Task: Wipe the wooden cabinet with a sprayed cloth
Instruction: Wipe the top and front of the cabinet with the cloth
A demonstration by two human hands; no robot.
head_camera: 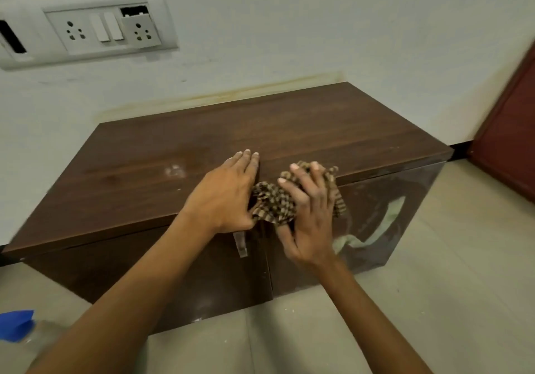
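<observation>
At the front edge of the wooden cabinet (179,153) your two hands meet over one cloth (275,202). Your left hand (228,191) lies nearly flat on the top, fingers straight and pressed together, with the thumb side tucked against the cloth; whether it pinches the fabric you cannot tell. Your right hand (309,214) spreads its fingers over the cloth and curls them into it, pressing it down where the top meets the front.

The cloth is a crumpled, brown-and-cream checked fabric, bunched under your palm so its full shape is hidden. The cabinet is one low box with a dark, smooth wood-grain top and two glossy front doors; a pale smudge (175,170) sits on the top left of your hands. One small light handle (241,243) shows below your left wrist, partly covered.

On the wall, one white switch plate (86,28) carries two sockets and two rocker switches, and its left end is cut off. A blue-topped object (16,326) at the lower left is blurred and cropped. The floor (434,301) is pale tile.
</observation>
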